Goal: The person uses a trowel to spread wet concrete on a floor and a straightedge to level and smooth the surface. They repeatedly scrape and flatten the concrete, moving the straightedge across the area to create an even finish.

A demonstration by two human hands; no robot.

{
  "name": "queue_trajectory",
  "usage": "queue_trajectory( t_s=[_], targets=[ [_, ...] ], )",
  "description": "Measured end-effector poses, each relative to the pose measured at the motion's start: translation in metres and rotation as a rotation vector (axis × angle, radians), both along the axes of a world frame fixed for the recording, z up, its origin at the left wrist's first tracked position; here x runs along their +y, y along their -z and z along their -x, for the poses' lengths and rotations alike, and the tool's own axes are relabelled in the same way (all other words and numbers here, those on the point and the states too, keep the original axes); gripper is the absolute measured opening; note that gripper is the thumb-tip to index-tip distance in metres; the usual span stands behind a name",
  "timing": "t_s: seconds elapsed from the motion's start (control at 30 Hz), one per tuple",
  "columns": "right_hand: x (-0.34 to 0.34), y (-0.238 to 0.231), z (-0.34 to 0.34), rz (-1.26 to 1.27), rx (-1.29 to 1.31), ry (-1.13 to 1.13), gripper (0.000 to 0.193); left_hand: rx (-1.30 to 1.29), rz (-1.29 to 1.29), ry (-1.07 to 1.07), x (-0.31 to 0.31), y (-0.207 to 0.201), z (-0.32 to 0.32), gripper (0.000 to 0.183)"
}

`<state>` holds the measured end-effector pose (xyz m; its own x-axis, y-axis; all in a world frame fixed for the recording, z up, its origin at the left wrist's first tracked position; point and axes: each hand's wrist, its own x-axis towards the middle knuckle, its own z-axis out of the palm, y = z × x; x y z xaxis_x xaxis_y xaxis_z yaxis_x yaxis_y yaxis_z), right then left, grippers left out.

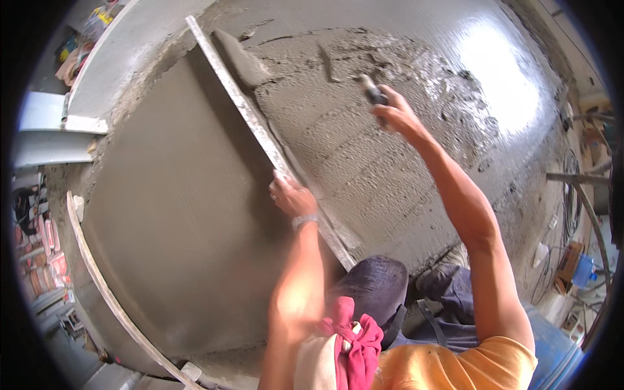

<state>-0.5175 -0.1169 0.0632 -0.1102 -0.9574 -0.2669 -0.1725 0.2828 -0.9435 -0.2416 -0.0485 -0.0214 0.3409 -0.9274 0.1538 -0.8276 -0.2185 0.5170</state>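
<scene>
My left hand [292, 195] grips a long, pale, mortar-smeared straightedge [234, 91] near its lower part. The straightedge slants from the far left down toward my knee, along the border between smooth grey mortar [175, 188] and a rougher wet patch [364, 149]. Over that rough patch, my right hand [398, 112] is closed around the dark handle of a tool [374, 92], possibly a trowel. Motion blurs the tool, and I cannot make out its blade. Ridges and lumps of mortar lie just beyond it.
A thin curved strip [107, 286] edges the smooth area at the left. White blocks or ledges [58, 123] stand at the far left. On the right are a cardboard box [569, 266], a blue bottle [585, 270] and poles [588, 195]. Glare covers the far-right wet surface.
</scene>
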Motion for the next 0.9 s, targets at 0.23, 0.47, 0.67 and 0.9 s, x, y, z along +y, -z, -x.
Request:
queue_trajectory(
  t_s=[0.23, 0.47, 0.67, 0.9],
  targets=[
    [-0.141, 0.021, -0.131, -0.014, 0.08, -0.081, 0.055, -0.016, -0.105, 0.018, 0.0, 0.005, 0.001, 0.036],
    [-0.196, 0.035, -0.163, -0.1, 0.223, -0.092, 0.035, -0.027, -0.007, 0.046, -0.002, 0.013, -0.001, 0.043],
    [-0.176, 0.055, -0.063, -0.172, 0.231, 0.076, 0.033, -0.009, -0.085, 0.024, -0.001, 0.004, -0.006, 0.038],
    [-0.115, 0.043, 0.124, -0.119, 0.106, 0.606, 0.017, 0.072, -0.05, 0.024, -0.002, 0.006, 0.001, 0.037]
  ],
)
